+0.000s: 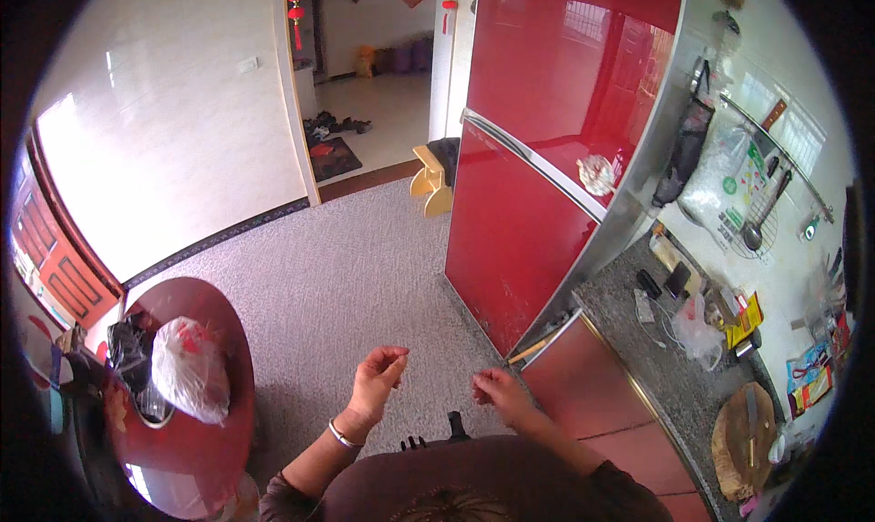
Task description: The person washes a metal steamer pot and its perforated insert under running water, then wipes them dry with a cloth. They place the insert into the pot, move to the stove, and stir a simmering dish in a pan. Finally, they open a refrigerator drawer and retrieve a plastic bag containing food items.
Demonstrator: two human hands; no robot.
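My left hand (pixel 377 380), with a pale bangle (pixel 344 434) at its wrist, is raised in front of my body. Its fingers curl toward the thumb, and nothing shows between them. My right hand (pixel 499 391) is held up a short way to the right, fingers folded in, with no object visible in it. The hands are apart from each other, above the grey patterned floor (pixel 355 269). Closest to the right hand are the red-brown cabinet fronts (pixel 588 378) and the red refrigerator (pixel 519 241).
On the left a dark red table (pixel 205 467) bears a white plastic bag (pixel 191 371) and a black bag (pixel 128 347). The stone counter (pixel 615 303) at right carries a round wooden chopping board (pixel 735 447) with a knife. A small wooden stool (pixel 431 187) stands near the doorway.
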